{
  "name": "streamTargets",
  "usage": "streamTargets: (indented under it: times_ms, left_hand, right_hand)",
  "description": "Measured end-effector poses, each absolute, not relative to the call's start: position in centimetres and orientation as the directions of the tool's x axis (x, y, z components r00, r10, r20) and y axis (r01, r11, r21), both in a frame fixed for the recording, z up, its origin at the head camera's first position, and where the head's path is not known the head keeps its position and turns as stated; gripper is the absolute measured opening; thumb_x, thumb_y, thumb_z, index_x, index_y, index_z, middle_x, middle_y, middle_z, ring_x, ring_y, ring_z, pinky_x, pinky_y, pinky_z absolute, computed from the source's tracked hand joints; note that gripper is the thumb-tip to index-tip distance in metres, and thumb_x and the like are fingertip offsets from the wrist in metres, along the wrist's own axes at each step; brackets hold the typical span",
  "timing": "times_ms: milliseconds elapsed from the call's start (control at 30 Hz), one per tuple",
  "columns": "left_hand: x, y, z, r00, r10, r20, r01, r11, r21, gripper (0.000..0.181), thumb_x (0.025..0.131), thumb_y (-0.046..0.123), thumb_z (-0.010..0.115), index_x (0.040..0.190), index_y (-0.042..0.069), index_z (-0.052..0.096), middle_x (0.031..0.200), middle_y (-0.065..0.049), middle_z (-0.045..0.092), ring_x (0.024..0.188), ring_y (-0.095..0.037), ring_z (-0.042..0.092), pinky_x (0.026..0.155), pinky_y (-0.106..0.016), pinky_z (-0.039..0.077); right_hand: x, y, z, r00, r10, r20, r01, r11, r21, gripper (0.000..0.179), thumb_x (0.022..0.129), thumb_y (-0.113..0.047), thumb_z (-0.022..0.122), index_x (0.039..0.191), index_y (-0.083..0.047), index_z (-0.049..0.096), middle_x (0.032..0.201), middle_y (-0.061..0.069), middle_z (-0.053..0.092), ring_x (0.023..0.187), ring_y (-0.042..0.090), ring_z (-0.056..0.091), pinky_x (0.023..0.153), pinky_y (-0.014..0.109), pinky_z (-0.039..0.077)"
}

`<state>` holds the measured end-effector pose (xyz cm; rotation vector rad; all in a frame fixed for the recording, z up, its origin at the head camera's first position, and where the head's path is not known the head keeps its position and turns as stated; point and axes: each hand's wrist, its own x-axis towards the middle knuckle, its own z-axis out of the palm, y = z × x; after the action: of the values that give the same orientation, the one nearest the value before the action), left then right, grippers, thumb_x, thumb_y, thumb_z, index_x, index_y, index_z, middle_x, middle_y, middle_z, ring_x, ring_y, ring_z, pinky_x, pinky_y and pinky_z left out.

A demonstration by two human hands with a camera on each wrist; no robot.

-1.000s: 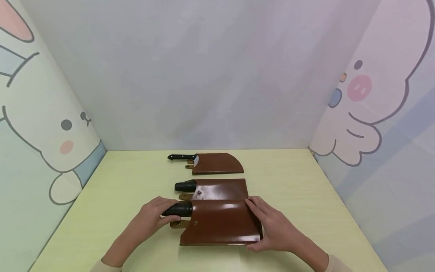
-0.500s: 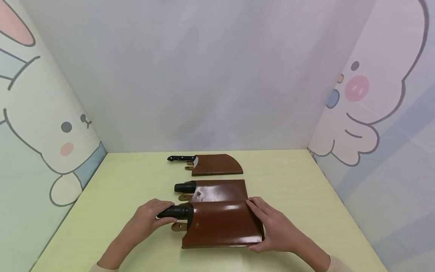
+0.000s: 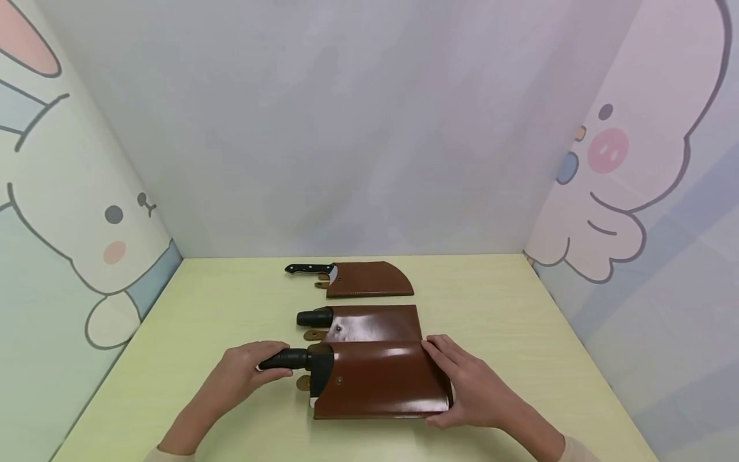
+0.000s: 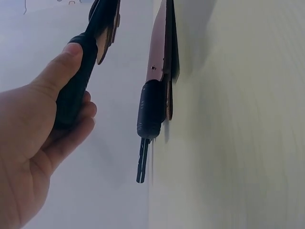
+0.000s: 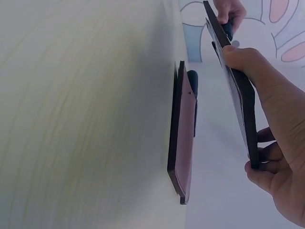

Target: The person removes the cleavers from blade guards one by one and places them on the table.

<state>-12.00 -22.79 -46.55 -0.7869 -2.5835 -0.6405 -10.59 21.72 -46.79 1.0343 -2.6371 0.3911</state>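
My left hand (image 3: pixel 237 375) grips the black handle of a cleaver (image 3: pixel 294 358), thumb along it in the left wrist view. Most of its blade is hidden in a glossy brown leather sheath (image 3: pixel 383 382); a dark strip of blade with a pale lower corner shows at the sheath's left opening. My right hand (image 3: pixel 470 388) holds the sheath's right end, thumb on one edge and fingers on the other. Both are raised off the table in the wrist views. A strap (image 3: pixel 303 383) hangs loose by the opening.
Behind lies a second sheathed cleaver (image 3: pixel 375 321), partly covered from the head's view by the held sheath. Farther back lies a third sheathed knife (image 3: pixel 369 279) with a riveted black handle. The pale yellow table (image 3: pixel 491 295) meets a grey back wall (image 3: pixel 358 160) and cartoon-printed sides.
My left hand has moved left with the handle, and more of the dark blade shows outside the sheath. The sheath and right hand have shifted slightly right.
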Motion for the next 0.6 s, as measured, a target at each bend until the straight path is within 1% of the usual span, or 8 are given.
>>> streamTargets:
  times_ms: [100,267,400,600]
  left_hand:
    - [-12.0,-23.1,-46.7,-0.787,0.425,0.447,0.584,0.748,0.316,0.036,0.077,0.036,0.088,0.108,0.020,0.078,0.105,0.007,0.077,0.092,-0.013,0.074,0.074,-0.030,0.061]
    - [-11.9,-23.5,-47.0,-0.786,0.432,0.443,0.590,0.740,0.324,0.036,0.078,0.036,0.087,0.109,0.020,0.078,0.105,0.007,0.077,0.093,-0.013,0.074,0.073,-0.029,0.061]
    - [-12.0,-23.8,-47.2,-0.776,0.431,0.460,0.596,0.738,0.315,0.037,0.077,0.035,0.088,0.109,0.020,0.079,0.105,0.007,0.077,0.093,-0.013,0.074,0.073,-0.030,0.061]
    - [-11.9,-24.4,-47.1,-0.754,0.428,0.499,0.613,0.732,0.298,0.039,0.074,0.031,0.091,0.109,0.020,0.079,0.105,0.007,0.077,0.092,-0.014,0.074,0.073,-0.031,0.061]
  right_hand:
    - [-10.6,21.9,-46.9,-0.713,-0.614,0.338,-0.686,0.710,-0.158,0.120,0.058,-0.064,0.092,0.151,-0.004,0.047,0.152,0.011,0.049,0.139,0.032,0.051,0.097,0.046,0.056]
    - [-10.7,22.1,-47.1,-0.710,-0.623,0.327,-0.694,0.698,-0.177,0.120,0.060,-0.065,0.091,0.152,-0.003,0.046,0.153,0.012,0.048,0.139,0.033,0.050,0.098,0.047,0.055]
    - [-10.8,22.3,-47.1,-0.703,-0.632,0.325,-0.701,0.693,-0.169,0.118,0.063,-0.069,0.087,0.152,-0.003,0.046,0.153,0.011,0.048,0.139,0.031,0.050,0.098,0.046,0.055]
    - [-10.7,22.6,-46.9,-0.706,-0.631,0.321,-0.698,0.695,-0.171,0.118,0.063,-0.071,0.086,0.152,-0.003,0.046,0.153,0.012,0.049,0.139,0.033,0.051,0.097,0.047,0.056]
